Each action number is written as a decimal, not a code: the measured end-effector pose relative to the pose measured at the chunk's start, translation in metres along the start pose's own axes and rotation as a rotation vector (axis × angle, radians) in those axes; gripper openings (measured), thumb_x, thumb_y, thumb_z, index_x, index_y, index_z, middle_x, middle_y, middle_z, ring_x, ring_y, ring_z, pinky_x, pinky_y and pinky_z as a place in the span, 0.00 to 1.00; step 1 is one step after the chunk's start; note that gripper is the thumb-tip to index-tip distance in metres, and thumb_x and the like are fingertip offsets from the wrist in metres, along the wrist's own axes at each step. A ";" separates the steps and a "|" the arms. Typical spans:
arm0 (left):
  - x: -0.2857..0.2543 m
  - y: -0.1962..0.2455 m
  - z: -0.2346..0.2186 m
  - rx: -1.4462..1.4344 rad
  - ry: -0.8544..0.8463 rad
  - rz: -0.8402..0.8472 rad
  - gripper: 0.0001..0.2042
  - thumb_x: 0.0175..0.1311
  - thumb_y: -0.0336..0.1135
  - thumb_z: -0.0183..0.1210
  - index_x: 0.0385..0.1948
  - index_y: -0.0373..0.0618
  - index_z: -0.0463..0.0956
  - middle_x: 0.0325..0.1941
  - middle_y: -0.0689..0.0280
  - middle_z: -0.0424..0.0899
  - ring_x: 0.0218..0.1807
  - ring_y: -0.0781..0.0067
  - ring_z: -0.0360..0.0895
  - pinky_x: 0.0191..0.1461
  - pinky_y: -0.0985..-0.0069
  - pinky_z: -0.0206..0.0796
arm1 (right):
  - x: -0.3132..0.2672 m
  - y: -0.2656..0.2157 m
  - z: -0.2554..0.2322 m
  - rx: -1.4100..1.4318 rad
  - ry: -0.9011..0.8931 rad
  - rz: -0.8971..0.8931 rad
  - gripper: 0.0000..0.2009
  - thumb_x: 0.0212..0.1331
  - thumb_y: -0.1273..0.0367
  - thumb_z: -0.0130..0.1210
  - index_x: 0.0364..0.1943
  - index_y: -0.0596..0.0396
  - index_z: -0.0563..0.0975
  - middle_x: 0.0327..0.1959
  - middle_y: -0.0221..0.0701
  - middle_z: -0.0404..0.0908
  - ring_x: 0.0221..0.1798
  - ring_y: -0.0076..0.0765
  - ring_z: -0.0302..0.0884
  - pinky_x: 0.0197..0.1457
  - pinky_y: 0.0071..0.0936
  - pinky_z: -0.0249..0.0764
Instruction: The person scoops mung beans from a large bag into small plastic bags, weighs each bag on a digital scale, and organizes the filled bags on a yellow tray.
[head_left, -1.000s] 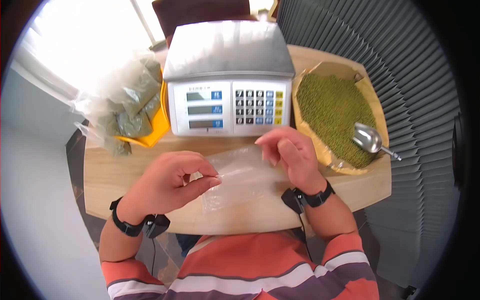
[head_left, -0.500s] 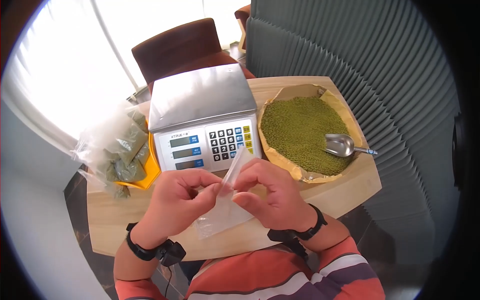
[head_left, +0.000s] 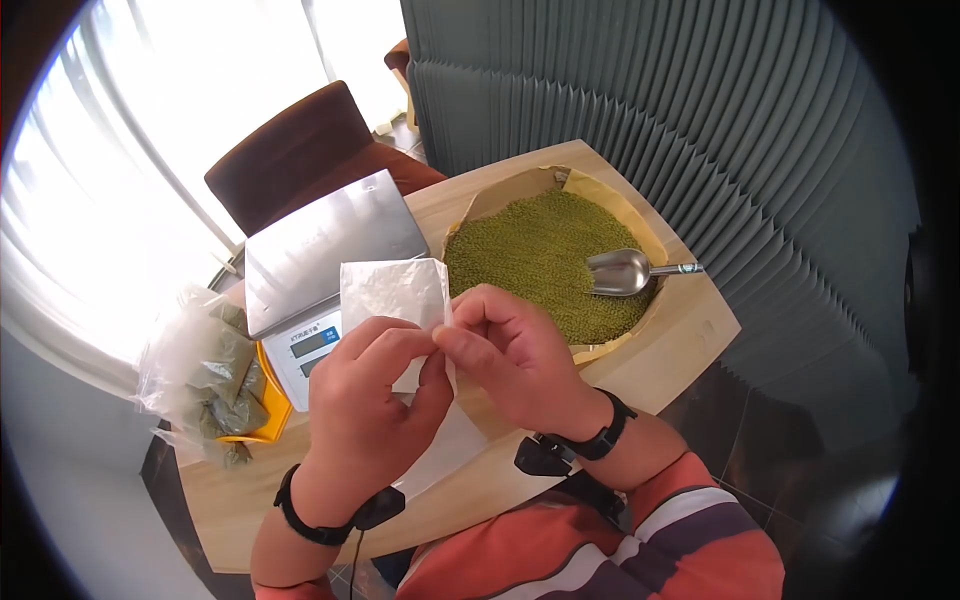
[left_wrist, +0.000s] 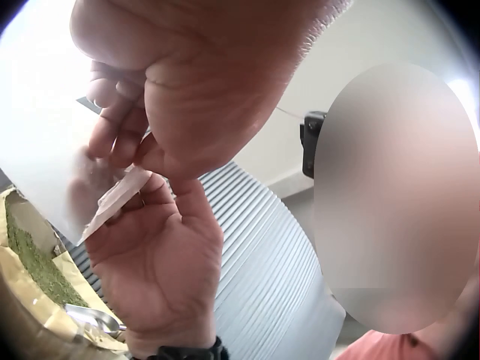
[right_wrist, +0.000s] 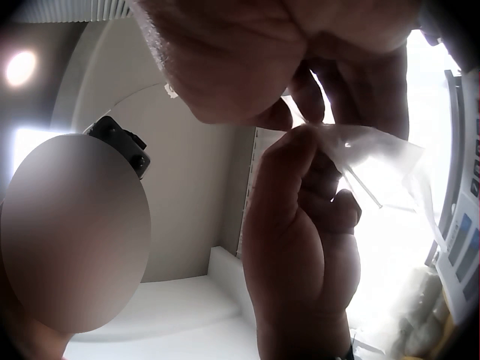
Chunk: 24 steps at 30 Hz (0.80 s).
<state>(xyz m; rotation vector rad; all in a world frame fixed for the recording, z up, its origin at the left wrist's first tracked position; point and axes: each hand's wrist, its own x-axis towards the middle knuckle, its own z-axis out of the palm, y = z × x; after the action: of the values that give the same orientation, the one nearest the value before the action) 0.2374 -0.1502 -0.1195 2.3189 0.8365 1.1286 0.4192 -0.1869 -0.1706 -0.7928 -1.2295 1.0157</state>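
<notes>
A clear plastic bag (head_left: 393,288) is up off the table between both hands, its flat part standing in front of the scale. My left hand (head_left: 372,395) pinches the bag's edge between thumb and forefinger. Meeting it at the same edge, my right hand (head_left: 520,360) pinches with its thumb and forefinger too. In the left wrist view a folded strip of the bag (left_wrist: 118,196) shows between the fingers; the right wrist view has the bag (right_wrist: 375,154) spreading out from the fingertips. More translucent plastic (head_left: 452,450) shows below the hands, over the table.
A scale (head_left: 335,250) stands behind the left hand. Filled bags (head_left: 228,365) lie in a yellow tray (head_left: 275,410) at left. At right, an open paper sack (head_left: 640,225) holds green beans (head_left: 530,250) and a metal scoop (head_left: 620,272). A brown chair (head_left: 300,150) stands beyond.
The hands have come together at the bag's edge and lifted it off the table; the right hand was apart from it earlier. The head view has turned to the right.
</notes>
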 end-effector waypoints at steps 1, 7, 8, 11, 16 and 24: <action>0.003 0.001 0.006 0.054 0.019 0.074 0.08 0.60 0.22 0.72 0.38 0.43 0.85 0.38 0.59 0.89 0.36 0.57 0.87 0.37 0.67 0.76 | 0.001 -0.002 -0.004 0.000 0.013 -0.004 0.08 0.81 0.68 0.58 0.41 0.56 0.78 0.32 0.19 0.75 0.33 0.10 0.67 0.34 0.18 0.66; 0.009 -0.001 0.022 0.083 0.026 0.114 0.08 0.61 0.24 0.73 0.38 0.42 0.84 0.37 0.57 0.88 0.37 0.53 0.88 0.39 0.65 0.78 | -0.001 -0.002 -0.015 0.072 0.105 -0.004 0.08 0.82 0.69 0.55 0.41 0.55 0.78 0.34 0.21 0.78 0.38 0.12 0.72 0.39 0.19 0.71; 0.008 -0.003 0.023 0.063 0.037 0.100 0.08 0.61 0.24 0.73 0.38 0.42 0.84 0.37 0.57 0.88 0.37 0.52 0.88 0.39 0.64 0.78 | -0.002 -0.002 -0.015 0.127 0.109 0.011 0.08 0.82 0.68 0.56 0.41 0.55 0.78 0.34 0.21 0.78 0.39 0.12 0.73 0.40 0.19 0.71; 0.006 -0.002 0.024 0.052 0.026 0.051 0.08 0.61 0.24 0.74 0.38 0.42 0.83 0.37 0.57 0.89 0.37 0.53 0.88 0.40 0.66 0.78 | -0.002 0.007 -0.015 0.177 0.104 0.009 0.10 0.83 0.65 0.58 0.41 0.54 0.79 0.35 0.21 0.80 0.40 0.12 0.75 0.40 0.19 0.72; 0.002 0.007 0.019 0.121 -0.024 0.045 0.09 0.61 0.23 0.74 0.39 0.40 0.83 0.39 0.57 0.89 0.40 0.53 0.89 0.42 0.67 0.78 | -0.002 0.016 -0.015 0.201 0.026 0.101 0.12 0.84 0.62 0.57 0.45 0.57 0.81 0.40 0.21 0.84 0.44 0.12 0.77 0.50 0.21 0.78; -0.008 -0.003 0.015 0.114 -0.014 0.021 0.10 0.63 0.24 0.74 0.43 0.40 0.85 0.43 0.57 0.91 0.42 0.53 0.89 0.44 0.66 0.78 | 0.001 0.027 -0.005 0.096 0.110 -0.038 0.15 0.84 0.61 0.58 0.40 0.57 0.80 0.33 0.22 0.82 0.38 0.14 0.75 0.40 0.22 0.74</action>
<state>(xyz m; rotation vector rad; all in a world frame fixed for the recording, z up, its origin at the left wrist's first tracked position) 0.2445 -0.1544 -0.1342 2.4304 0.8942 1.0986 0.4191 -0.1764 -0.1958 -0.7387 -1.0901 0.9799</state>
